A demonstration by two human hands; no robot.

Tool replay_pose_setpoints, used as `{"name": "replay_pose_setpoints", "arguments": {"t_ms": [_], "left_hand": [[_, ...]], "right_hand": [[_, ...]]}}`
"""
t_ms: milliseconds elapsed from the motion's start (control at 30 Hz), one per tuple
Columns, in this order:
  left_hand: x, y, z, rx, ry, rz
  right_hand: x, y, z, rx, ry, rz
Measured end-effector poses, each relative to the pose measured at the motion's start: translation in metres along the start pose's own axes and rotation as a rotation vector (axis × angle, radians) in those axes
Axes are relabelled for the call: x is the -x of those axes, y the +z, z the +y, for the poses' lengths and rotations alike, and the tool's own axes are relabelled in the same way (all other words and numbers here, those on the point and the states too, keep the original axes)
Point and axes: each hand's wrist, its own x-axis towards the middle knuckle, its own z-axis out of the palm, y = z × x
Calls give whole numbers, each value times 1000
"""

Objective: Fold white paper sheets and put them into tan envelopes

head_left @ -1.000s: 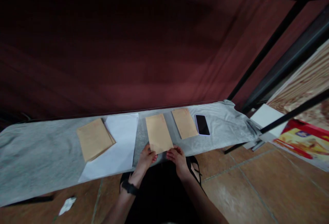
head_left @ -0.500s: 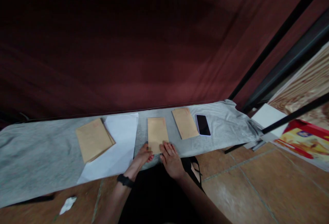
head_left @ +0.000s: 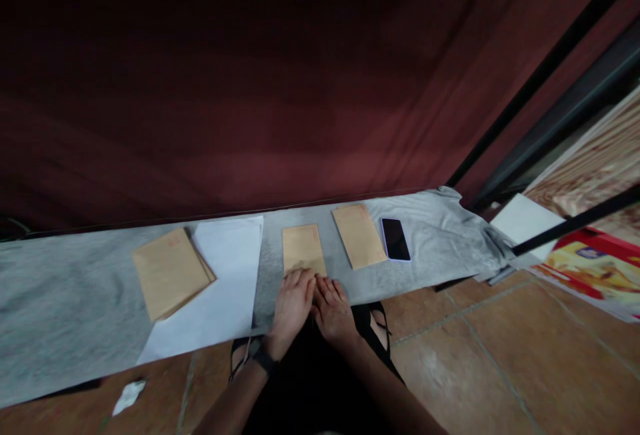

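A brown envelope (head_left: 302, 246) lies flat on the grey cloth (head_left: 75, 302) in front of me. My left hand (head_left: 294, 300) and my right hand (head_left: 331, 305) rest side by side on its near end, fingers stretched flat and pressing down. A black watch sits on my left wrist. A second brown envelope (head_left: 359, 235) lies just to the right. A stack of brown envelopes (head_left: 169, 272) lies to the left, partly on white paper sheets (head_left: 219, 295).
A black phone (head_left: 395, 238) lies on the cloth right of the second envelope. A dark red curtain hangs behind. Black metal bars, a white sheet (head_left: 523, 217) and a red-yellow package (head_left: 595, 268) are at the right. A crumpled white scrap (head_left: 129, 396) lies on the tiled floor.
The middle envelope went from held at its near corners to lying flat and looking shorter. Both hands moved together onto its near end with fingers flat.
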Motion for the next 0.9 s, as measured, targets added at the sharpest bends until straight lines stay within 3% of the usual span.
{"name": "replay_pose_setpoints", "arguments": {"t_ms": [67, 133, 300, 533, 700, 900], "left_hand": [[-21, 16, 0, 3, 149, -1], [-43, 30, -3, -12, 192, -32], [-84, 45, -14, -109, 154, -103], [-108, 46, -18, -175, 95, -110], [-98, 39, -23, -146, 108, -153], [-39, 38, -35, -94, 226, -165]], "right_hand": [[0, 2, 0, -15, 8, 9], [-1, 3, 0, -22, 19, 21], [0, 0, -2, -21, 11, 38], [-1, -7, -3, 10, -9, 30], [0, -3, -3, 33, -13, 37], [2, 10, 0, 11, -1, 70]]}}
